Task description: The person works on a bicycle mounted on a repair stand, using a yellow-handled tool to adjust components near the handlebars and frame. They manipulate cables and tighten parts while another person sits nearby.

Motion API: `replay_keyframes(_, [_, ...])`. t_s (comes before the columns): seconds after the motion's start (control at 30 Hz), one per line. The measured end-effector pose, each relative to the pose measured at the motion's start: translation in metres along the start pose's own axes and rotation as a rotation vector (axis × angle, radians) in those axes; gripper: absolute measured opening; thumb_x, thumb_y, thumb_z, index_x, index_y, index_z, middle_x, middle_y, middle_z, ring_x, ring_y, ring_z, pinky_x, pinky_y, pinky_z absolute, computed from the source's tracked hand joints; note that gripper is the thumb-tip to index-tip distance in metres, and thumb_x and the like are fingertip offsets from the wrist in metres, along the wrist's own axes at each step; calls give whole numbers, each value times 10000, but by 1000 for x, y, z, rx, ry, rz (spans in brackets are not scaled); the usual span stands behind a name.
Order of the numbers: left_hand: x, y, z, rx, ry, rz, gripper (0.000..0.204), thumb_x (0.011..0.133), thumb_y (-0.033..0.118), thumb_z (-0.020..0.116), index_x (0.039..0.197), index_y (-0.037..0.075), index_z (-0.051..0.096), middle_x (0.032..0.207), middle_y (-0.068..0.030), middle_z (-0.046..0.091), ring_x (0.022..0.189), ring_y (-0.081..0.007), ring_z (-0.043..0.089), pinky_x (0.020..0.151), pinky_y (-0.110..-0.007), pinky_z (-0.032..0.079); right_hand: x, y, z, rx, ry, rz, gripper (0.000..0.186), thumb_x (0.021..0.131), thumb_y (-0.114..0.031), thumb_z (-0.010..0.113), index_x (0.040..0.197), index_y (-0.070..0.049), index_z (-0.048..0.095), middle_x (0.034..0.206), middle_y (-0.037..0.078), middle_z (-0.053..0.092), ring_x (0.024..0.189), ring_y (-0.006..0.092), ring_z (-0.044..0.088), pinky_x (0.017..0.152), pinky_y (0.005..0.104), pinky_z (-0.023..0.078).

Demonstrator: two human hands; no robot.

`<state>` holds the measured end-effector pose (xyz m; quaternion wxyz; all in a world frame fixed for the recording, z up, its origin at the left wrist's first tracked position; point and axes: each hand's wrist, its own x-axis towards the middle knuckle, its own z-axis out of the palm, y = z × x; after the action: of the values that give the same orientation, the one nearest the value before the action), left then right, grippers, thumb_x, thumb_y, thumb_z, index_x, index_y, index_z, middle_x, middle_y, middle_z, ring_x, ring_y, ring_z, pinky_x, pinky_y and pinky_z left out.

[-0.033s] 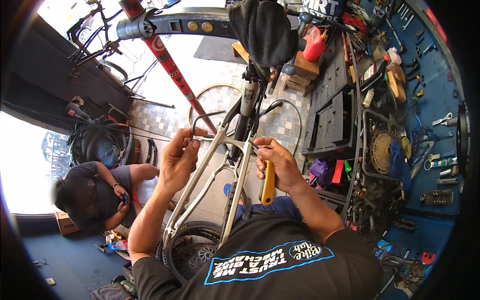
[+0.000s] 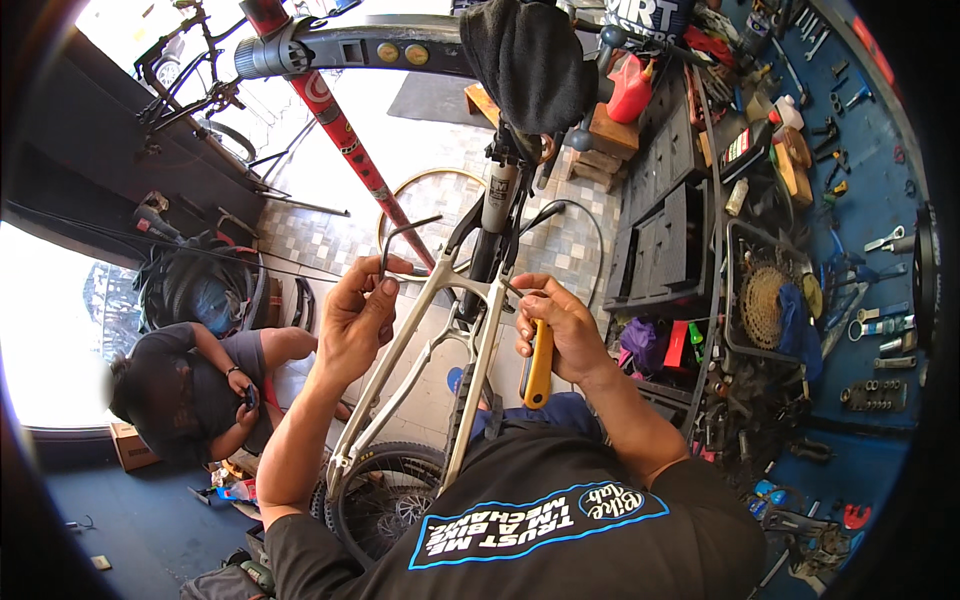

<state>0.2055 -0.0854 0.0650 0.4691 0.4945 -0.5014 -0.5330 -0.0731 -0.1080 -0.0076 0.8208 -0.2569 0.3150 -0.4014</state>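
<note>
A cream bicycle frame [image 2: 410,340] hangs in front of me below a dark clamp arm [image 2: 360,45]. My left hand [image 2: 355,320] pinches a thin, bent black rod [image 2: 402,232] beside the frame's left tube; whether it is a key or cable is unclear. My right hand [image 2: 555,340] grips a yellow-handled folding tool [image 2: 538,380], with a thin shank at the frame's right tube near the pivot. A silver shock or tube [image 2: 498,195] stands above the frame junction, under a black cloth [image 2: 520,65].
A seated person [image 2: 195,390] holds a small object at left, near coiled tyres [image 2: 190,280]. A red stand pole [image 2: 355,155] slants behind my left hand. Black drawers [image 2: 660,250], a crowded tool board [image 2: 840,150] and a basket with cassettes [image 2: 760,300] line the right. A wheel [image 2: 385,500] is below.
</note>
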Motion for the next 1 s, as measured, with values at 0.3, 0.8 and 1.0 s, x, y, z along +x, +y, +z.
replay_keyframes(0.3, [0,-4,47,527,-146,425,181,1021,14,686,1179,-23,766,863,-58,632,617,-76,591,572,-237,503,7,-6,27,-238,-140,-182,320,1124,-325,572,1284,-74,689,913,-48,587,697,14,545,655,202,509])
replay_keyframes(0.8, [7,-35,49,-344,-335,-182,694,1060,294,695,1607,42,350,1358,-127,609,1228,-174,617,1063,-350,501,21,-14,48,79,-476,-540,398,1104,-418,548,1008,-35,597,965,36,507,807,128,553,739,302,535])
replay_keyframes(1.0, [25,-15,48,-291,-467,-314,812,1091,304,637,1694,126,122,1150,-114,665,799,-178,723,650,-323,604,46,-6,57,-32,-418,-639,305,1118,-338,552,1013,-55,593,1017,31,577,1039,186,603,1046,415,482])
